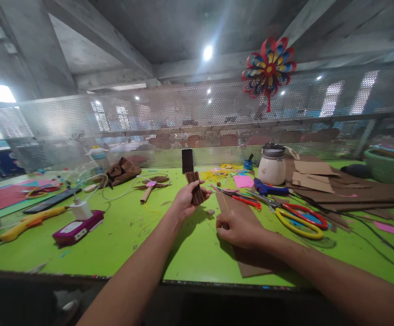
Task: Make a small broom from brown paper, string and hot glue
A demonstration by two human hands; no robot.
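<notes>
The left grip (182, 202) is closed on a brown layered stack (193, 182), which it holds raised over the green surface (115, 253). This stack is narrow and slightly tilted; many thin layers show like pleats, with fine yellow lines low down. The right grip (239, 228) is curled above a brown sheet (251, 266); whether it pinches the yellow thread (225, 200) nearby, I cannot tell.
</notes>
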